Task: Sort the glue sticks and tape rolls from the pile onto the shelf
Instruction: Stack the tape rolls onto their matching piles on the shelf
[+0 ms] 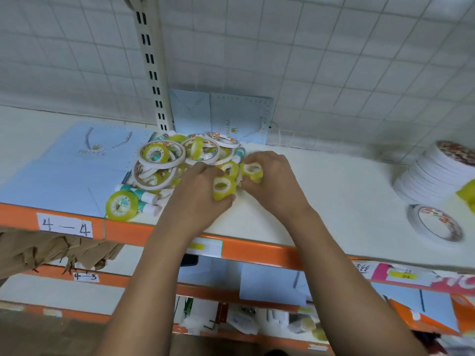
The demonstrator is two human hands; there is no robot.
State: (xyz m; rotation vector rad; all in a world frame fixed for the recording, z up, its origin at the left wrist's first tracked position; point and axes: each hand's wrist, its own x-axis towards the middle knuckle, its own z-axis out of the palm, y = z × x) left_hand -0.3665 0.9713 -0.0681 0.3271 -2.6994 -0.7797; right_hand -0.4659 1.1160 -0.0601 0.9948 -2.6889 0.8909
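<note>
A pile (177, 160) of yellow-green tape rolls, wide white tape rings and white glue sticks with teal caps lies on the white shelf (334, 201). My left hand (203, 191) grips a small yellow tape roll (223, 188) at the pile's right edge. Beside it, my right hand (272, 181) holds another yellow tape roll (252, 171). One more yellow roll (121, 205) stands near the shelf's front edge, next to glue sticks (146, 196).
A stack of white tape rings (437, 176) stands at the far right, with one loose ring (437, 224) in front of it. Light blue paper bags (77, 170) lie under and behind the pile. The shelf has an orange front rail (257, 249); lower shelves hold clutter.
</note>
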